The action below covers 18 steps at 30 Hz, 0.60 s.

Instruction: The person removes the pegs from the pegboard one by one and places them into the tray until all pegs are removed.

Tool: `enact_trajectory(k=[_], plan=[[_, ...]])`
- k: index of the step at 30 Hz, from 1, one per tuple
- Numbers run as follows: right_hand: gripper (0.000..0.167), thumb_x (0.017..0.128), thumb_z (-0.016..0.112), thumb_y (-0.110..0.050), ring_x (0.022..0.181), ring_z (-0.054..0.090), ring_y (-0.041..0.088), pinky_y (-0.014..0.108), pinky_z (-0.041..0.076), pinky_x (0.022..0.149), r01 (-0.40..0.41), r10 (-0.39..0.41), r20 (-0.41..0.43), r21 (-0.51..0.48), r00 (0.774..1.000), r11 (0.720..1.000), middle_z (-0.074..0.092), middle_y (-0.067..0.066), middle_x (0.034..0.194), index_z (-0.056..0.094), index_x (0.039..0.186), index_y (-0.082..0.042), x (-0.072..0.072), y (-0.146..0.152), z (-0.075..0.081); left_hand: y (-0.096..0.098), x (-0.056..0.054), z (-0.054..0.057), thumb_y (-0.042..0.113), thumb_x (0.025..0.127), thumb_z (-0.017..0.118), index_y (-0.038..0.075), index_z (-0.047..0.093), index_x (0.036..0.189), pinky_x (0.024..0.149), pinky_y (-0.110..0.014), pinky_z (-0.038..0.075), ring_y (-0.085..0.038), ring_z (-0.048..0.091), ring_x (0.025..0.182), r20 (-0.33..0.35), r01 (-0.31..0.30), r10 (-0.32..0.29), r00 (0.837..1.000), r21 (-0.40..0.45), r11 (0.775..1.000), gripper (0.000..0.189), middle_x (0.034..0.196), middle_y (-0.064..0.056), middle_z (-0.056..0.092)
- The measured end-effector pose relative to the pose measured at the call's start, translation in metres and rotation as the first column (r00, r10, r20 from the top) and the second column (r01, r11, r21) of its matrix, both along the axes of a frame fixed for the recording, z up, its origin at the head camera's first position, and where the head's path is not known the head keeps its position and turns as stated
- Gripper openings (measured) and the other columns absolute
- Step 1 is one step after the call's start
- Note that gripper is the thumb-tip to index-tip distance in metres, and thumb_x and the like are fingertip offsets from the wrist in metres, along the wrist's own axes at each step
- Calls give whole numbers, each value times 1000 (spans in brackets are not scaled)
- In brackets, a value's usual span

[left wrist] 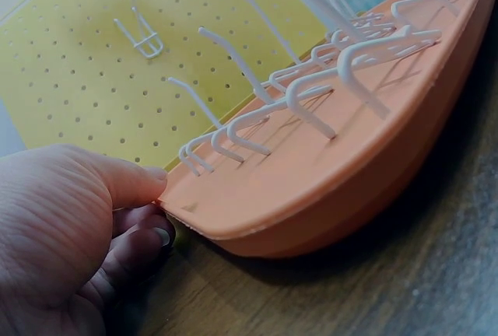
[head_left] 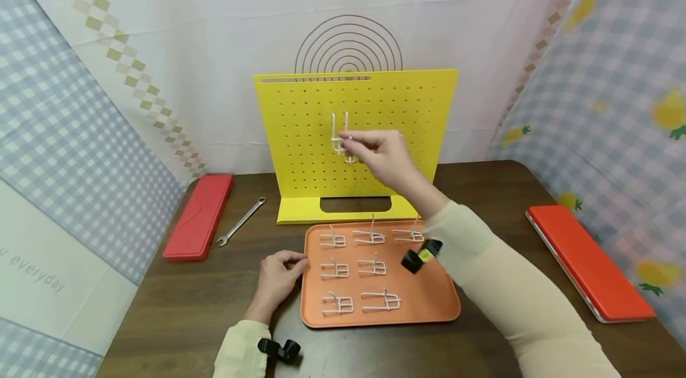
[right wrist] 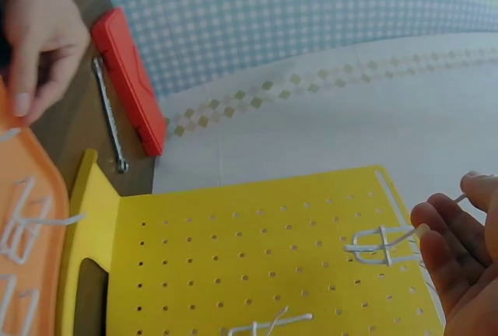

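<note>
My right hand [head_left: 383, 155] pinches a white wire pegboard hook [right wrist: 385, 247] in front of the yellow pegboard [head_left: 300, 155]. Its two prongs point upward in the head view. Another white hook [left wrist: 145, 43] is on the board; in the head view the hand and the held hook cover most of it. Down at the orange tray [head_left: 423, 306], my left hand [head_left: 277, 278] grips the left rim, thumb on top and fingers lower in the left wrist view. Several more white hooks [head_left: 336, 271] lie in rows on the tray.
A red case [head_left: 198, 217] and a metal wrench [head_left: 242, 222] lie at the left of the dark wooden table [head_left: 177, 312]. Another red case [head_left: 589, 265] is at the right. Patterned cloth [head_left: 214, 9] hangs behind and at both sides.
</note>
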State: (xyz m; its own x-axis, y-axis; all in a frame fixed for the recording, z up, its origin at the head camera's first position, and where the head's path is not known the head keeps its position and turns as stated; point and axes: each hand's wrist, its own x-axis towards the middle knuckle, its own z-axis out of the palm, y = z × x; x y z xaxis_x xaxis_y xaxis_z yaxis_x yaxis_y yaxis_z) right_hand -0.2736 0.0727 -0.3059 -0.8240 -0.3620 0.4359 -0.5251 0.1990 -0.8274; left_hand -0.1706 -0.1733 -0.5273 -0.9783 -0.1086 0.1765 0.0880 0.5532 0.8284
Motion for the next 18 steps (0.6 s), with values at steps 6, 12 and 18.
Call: enact_trajectory(k=[6,12,18], plan=[[25,94,64,-21,83,70,11,23,50,55,21,-6,-140,104,990,994,73,4,100,72,114,-9,30,40,-30,3,-2,-4,16,84,76,13,77,87,58,-23,49,-8,60,65,15,-13,13,1000,2,1000,4,79,3,69],[21,92,65,-12,81,70,11,21,44,48,87,-68,-160,112,985,990,73,0,98,73,111,-9,61,75,-69,3,-1,-5,16,84,76,13,77,88,59,-24,50,-8,61,67,19,-15,15,1000,12,1000,5,81,2,70],[21,88,66,-1,82,70,15,24,55,65,112,-102,-143,69,985,991,73,7,98,73,109,-4,83,92,-97,0,0,-1,15,83,76,13,77,87,58,-24,49,-9,60,66,14,-16,15,1000,10,1000,4,81,2,70]])
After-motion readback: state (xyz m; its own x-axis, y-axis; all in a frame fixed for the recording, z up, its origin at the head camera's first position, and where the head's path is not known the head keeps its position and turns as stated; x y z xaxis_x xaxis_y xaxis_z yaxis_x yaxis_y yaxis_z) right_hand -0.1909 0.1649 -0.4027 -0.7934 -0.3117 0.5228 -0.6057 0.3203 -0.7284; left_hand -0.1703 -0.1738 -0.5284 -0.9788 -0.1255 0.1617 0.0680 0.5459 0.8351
